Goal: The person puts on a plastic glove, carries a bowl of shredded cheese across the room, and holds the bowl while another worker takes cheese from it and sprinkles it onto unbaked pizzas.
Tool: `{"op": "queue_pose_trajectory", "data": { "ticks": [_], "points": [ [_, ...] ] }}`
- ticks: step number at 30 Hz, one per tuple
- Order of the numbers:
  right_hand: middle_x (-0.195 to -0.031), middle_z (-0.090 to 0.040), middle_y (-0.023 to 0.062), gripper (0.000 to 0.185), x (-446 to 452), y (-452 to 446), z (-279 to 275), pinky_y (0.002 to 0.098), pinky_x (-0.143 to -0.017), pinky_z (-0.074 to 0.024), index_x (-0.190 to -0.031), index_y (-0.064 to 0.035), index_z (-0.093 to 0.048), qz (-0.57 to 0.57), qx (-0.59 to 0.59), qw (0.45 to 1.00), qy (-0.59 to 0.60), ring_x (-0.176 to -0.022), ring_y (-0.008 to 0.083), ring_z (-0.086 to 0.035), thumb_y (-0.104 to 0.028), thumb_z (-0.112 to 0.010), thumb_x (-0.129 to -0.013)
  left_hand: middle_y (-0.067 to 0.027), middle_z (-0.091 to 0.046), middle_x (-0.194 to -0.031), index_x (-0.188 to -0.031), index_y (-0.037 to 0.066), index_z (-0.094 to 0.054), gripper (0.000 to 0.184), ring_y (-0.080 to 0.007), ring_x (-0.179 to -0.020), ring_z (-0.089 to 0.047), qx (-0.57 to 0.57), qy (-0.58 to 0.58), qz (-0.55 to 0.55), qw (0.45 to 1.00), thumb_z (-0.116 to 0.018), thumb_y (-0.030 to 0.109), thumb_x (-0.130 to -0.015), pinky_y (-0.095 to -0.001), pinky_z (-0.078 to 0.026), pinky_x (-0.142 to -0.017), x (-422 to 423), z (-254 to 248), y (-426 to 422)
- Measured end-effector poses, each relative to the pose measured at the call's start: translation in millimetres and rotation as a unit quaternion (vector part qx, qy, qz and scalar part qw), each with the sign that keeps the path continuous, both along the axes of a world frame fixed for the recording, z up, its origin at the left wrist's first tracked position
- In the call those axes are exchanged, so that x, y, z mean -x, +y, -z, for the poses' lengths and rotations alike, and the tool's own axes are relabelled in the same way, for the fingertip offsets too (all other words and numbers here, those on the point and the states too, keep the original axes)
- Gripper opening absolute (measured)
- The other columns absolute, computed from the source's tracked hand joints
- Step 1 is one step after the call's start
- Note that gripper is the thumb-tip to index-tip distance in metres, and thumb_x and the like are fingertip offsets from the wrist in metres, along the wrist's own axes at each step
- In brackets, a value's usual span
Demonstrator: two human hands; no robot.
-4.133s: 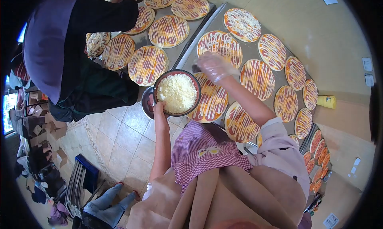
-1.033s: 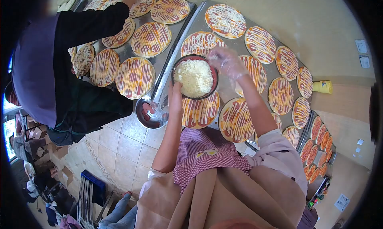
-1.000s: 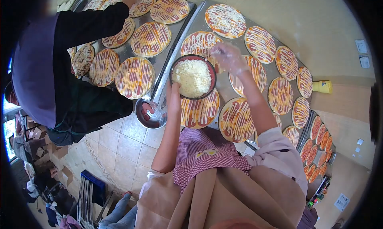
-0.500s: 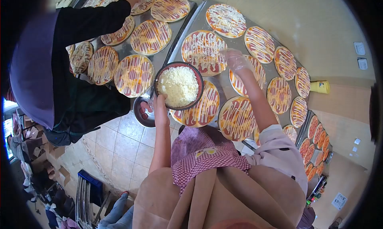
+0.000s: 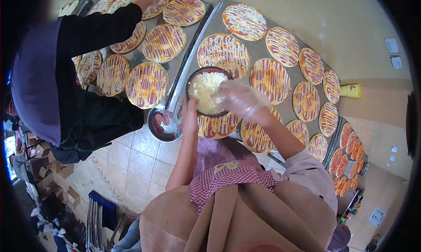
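Observation:
My left hand (image 5: 190,111) grips the rim of a dark round bowl (image 5: 189,82) that holds crumbled white cheese (image 5: 205,87). At the bowl's right side is my right hand (image 5: 239,98) in a clear plastic glove, its fingers over the cheese and blurred, so what they hold is hidden. Behind the bowl lies a striped pizza (image 5: 223,52) with some white crumbs on it. Another pizza (image 5: 217,125) is partly covered by the bowl. Farther back, one pizza (image 5: 244,21) carries a thicker layer of white crumbs.
A co-worker in a purple apron (image 5: 37,81) reaches over pizzas on the left metal table (image 5: 177,67). A metal bowl (image 5: 153,131) with reddish slices sits between the tables. A yellow cup (image 5: 352,90) stands at the right. Several more pizzas cover the right table.
My right hand has moved from above the pizzas to the cheese bowl. My left hand and the bowl have shifted slightly right since half a second ago.

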State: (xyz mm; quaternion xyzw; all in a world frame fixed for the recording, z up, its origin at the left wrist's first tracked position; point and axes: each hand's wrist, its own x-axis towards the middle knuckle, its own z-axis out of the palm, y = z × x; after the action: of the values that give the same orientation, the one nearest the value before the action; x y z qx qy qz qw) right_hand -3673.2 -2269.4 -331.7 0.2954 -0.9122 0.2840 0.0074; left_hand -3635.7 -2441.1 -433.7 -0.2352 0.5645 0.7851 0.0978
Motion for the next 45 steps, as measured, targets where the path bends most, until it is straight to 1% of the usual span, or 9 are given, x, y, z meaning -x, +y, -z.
{"op": "queue_pose_trajectory", "data": {
  "ticks": [7,13,17,22,24,30,37,40,45],
  "points": [
    [-0.090,-0.061,0.0094,0.017,26,25,1,0.0338,-0.084,-0.0426,-0.095,-0.0104,-0.063,0.139,0.121,0.957,-0.222,-0.093,0.0265,-0.056,-0.017,-0.058,-0.080,-0.0168,-0.047,-0.118,-0.126,-0.007,-0.036,0.058,-0.0240,-0.107,-0.045,-0.068,0.015,-0.010,0.998,-0.045,0.021,-0.076,-0.0301,-0.034,-0.093,-3,-3,2],
    [-0.091,-0.062,0.0095,0.015,77,70,74,0.0290,-0.073,-0.0472,-0.094,-0.0079,-0.064,0.199,-0.120,0.972,0.040,-0.083,0.0187,-0.060,-0.011,-0.056,-0.081,-0.0119,-0.050,-0.111,-0.122,-0.003,-0.041,0.051,-0.0192,-0.099,-0.049,-0.010,-0.021,-0.052,0.998,-0.042,0.020,-0.077,-0.0282,-0.040,-0.084,-10,-37,-16],
    [-0.086,-0.063,0.0094,0.018,67,66,34,0.0264,-0.068,-0.0478,-0.098,-0.0072,-0.064,0.297,0.084,0.945,-0.110,-0.078,0.0157,-0.061,-0.011,-0.056,-0.082,-0.0119,-0.050,-0.112,-0.123,-0.003,-0.040,0.052,-0.0198,-0.100,-0.049,0.006,-0.018,-0.052,0.998,-0.042,0.021,-0.077,-0.0280,-0.039,-0.085,-17,-43,-20],
    [-0.087,-0.062,0.0091,0.024,15,21,-11,0.0278,-0.074,-0.0476,-0.100,-0.0078,-0.063,0.072,0.229,0.928,-0.286,-0.084,0.0190,-0.060,-0.022,-0.060,-0.082,-0.0153,-0.047,-0.118,-0.126,-0.005,-0.037,0.055,-0.0231,-0.109,-0.045,0.033,0.038,0.000,0.999,-0.042,0.021,-0.077,-0.0284,-0.031,-0.095,-25,-15,-16],
    [-0.097,-0.059,0.0103,0.032,-8,4,-19,0.0313,-0.084,-0.0442,-0.107,-0.0100,-0.059,-0.023,0.012,0.994,-0.106,-0.096,0.0244,-0.056,-0.026,-0.061,-0.080,-0.0173,-0.044,-0.124,-0.128,-0.006,-0.034,0.057,-0.0241,-0.114,-0.041,0.031,0.028,0.011,0.999,-0.042,0.020,-0.077,-0.0288,-0.027,-0.098,-31,-21,-5],
    [-0.102,-0.057,0.0144,0.036,-48,-6,-3,0.0382,-0.090,-0.0389,-0.108,-0.0084,-0.053,-0.035,-0.068,0.982,-0.172,-0.101,0.0305,-0.053,-0.030,-0.057,-0.080,-0.0083,-0.050,-0.098,-0.105,-0.001,-0.048,0.041,-0.0170,-0.088,-0.046,0.011,0.036,-0.022,0.999,-0.049,0.028,-0.076,-0.0269,-0.036,-0.078,-53,-36,15],
    [-0.077,-0.055,-0.0012,0.018,-49,11,-22,0.0197,-0.047,-0.0438,-0.093,-0.0090,-0.055,0.042,0.219,0.823,-0.522,-0.061,0.0056,-0.051,-0.017,-0.065,-0.079,-0.0056,-0.051,-0.093,-0.101,-0.001,-0.051,0.040,-0.0151,-0.083,-0.047,0.022,0.013,-0.055,0.998,-0.050,0.030,-0.077,-0.0267,-0.038,-0.073,-100,-32,16],
    [-0.083,-0.057,0.0026,0.017,-34,26,-2,0.0234,-0.052,-0.0475,-0.095,-0.0087,-0.057,0.073,0.274,0.835,-0.471,-0.065,0.0092,-0.055,-0.017,-0.062,-0.081,-0.0064,-0.053,-0.096,-0.104,-0.002,-0.051,0.041,-0.0156,-0.087,-0.049,0.004,-0.007,-0.097,0.995,-0.049,0.029,-0.077,-0.0275,-0.040,-0.075,-131,-31,10],
    [-0.094,-0.058,0.0114,0.021,-10,20,42,0.0326,-0.072,-0.0490,-0.104,-0.0125,-0.060,0.086,-0.027,0.968,-0.234,-0.082,0.0200,-0.059,-0.019,-0.056,-0.085,-0.0090,-0.056,-0.100,-0.104,-0.003,-0.052,0.039,-0.0171,-0.091,-0.053,-0.014,-0.016,-0.152,0.988,-0.047,0.026,-0.078,-0.0288,-0.042,-0.080,-196,-18,-9]
  ]
}}
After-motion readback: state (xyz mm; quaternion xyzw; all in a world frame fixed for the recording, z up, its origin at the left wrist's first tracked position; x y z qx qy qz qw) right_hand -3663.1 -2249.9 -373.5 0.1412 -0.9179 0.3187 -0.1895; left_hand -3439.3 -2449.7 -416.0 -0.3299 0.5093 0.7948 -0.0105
